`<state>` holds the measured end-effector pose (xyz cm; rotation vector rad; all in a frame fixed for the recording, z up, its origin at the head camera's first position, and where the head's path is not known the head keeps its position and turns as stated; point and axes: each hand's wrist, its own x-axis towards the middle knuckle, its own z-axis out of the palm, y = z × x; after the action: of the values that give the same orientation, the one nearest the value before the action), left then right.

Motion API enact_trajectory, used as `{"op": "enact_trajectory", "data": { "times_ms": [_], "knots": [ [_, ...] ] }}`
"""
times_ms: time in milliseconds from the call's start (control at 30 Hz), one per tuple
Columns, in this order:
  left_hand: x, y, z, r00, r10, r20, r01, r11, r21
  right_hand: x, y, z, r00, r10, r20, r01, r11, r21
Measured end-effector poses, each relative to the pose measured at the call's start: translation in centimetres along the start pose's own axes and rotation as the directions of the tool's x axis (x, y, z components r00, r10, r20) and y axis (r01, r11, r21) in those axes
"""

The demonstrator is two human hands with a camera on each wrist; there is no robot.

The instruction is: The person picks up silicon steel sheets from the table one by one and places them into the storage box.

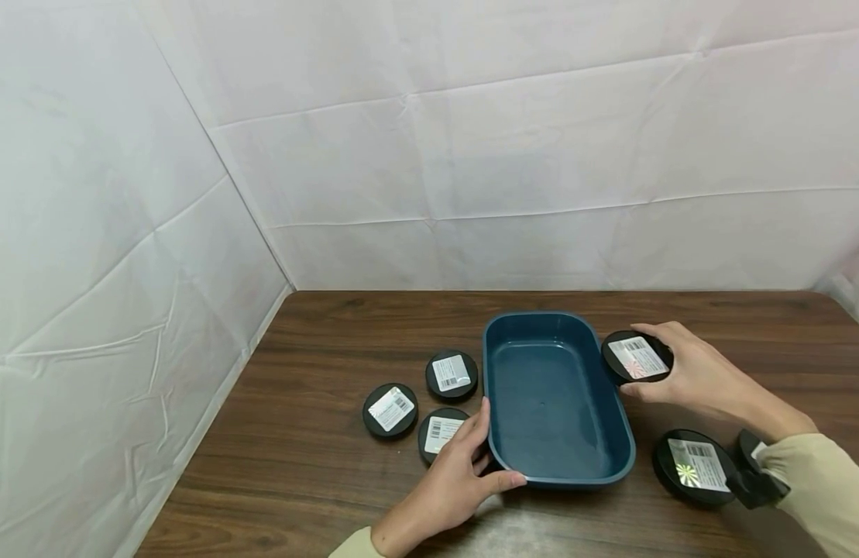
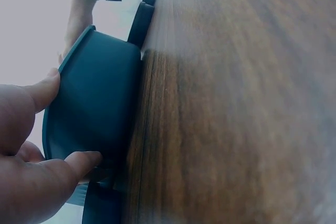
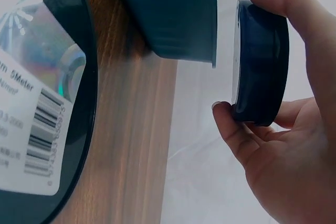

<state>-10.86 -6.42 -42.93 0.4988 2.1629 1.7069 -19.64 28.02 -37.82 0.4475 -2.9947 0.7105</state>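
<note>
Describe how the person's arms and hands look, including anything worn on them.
The left hand and right hand are bare; no gloves or rings show. The left sleeve is pale beige, with only its end in view. The right sleeve matches, and a small black device sits at its cuff. I see no cables or markings on either sleeve.
</note>
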Motion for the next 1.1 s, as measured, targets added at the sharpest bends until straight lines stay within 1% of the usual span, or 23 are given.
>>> {"op": "enact_trajectory", "data": {
  "times_ms": [167, 433, 633, 867, 1100],
  "knots": [
    [-0.1, 0.0, 0.0, 1.000, 0.003, -0.004, -0.003, 1.000, 0.002, 0.1, -0.5, -0.1, 1.000, 0.005, 0.012, -0.006, 1.000, 0.015],
    [-0.2, -0.1, 0.0, 1.000, 0.004, -0.006, -0.004, 1.000, 0.000, 0.3, -0.9, 0.1, 1.000, -0.001, -0.004, 0.001, 1.000, 0.025],
    [-0.2, 0.0, 0.1, 1.000, 0.005, -0.013, -0.005, 1.000, 0.005, 0.5, -1.2, 0.1, 1.000, -0.010, 0.004, 0.010, 1.000, 0.030],
    [-0.1, 0.0, 0.1, 1.000, 0.008, -0.017, -0.009, 1.000, -0.020, 0.8, -1.6, 0.2, 1.000, -0.016, -0.010, 0.017, 0.999, 0.028],
    [-0.2, 0.1, -0.1, 1.000, 0.007, -0.015, -0.007, 1.000, -0.009, 1.3, -2.1, 0.3, 1.000, -0.018, -0.007, 0.018, 1.000, 0.018]
  ]
}}
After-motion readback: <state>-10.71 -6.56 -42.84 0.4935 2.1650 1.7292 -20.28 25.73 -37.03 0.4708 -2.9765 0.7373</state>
